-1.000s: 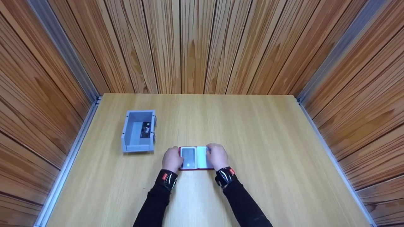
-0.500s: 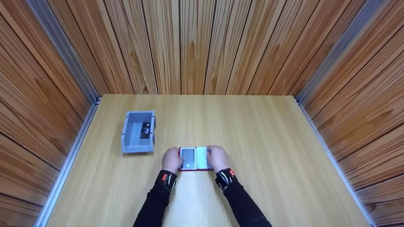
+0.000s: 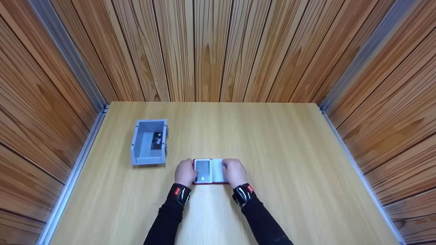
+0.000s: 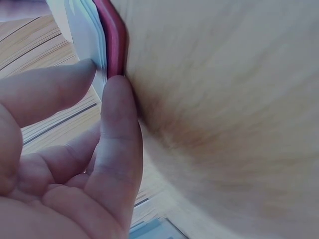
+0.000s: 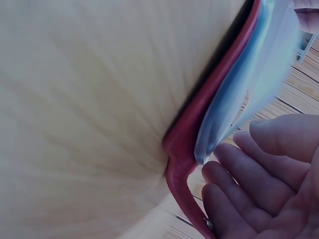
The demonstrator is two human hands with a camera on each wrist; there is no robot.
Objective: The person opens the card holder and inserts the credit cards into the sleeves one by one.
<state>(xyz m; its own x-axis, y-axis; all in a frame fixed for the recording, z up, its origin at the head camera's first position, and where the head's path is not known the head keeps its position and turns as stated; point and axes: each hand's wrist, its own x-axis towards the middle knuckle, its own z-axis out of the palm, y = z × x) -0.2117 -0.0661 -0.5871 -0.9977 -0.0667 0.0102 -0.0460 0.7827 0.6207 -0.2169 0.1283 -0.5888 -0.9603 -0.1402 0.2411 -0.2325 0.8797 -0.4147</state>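
A red card holder (image 3: 212, 171) with clear plastic sleeves lies open on the table between both hands. Its left side shows a pale-framed grey card or sleeve, its right side a whitish one. My left hand (image 3: 186, 172) pinches the left edge; in the left wrist view the thumb (image 4: 75, 82) lies on the sleeves and the index finger on the red cover (image 4: 115, 45). At the right edge is my right hand (image 3: 234, 172), fingers curled at the loose sleeves (image 5: 224, 109). The right wrist view also shows a red strap (image 5: 185, 201) with a metal snap beside those fingers.
A grey plastic bin (image 3: 149, 160) stands at the back left of the wooden table (image 3: 289, 153), with a black card (image 3: 157, 140) inside. Wood-panelled walls (image 3: 207, 51) and metal corner rails enclose the table on the left, back and right.
My right hand has shifted slightly left, and the right-hand sleeves look whiter and slightly narrower than before. The left hand stays in place.
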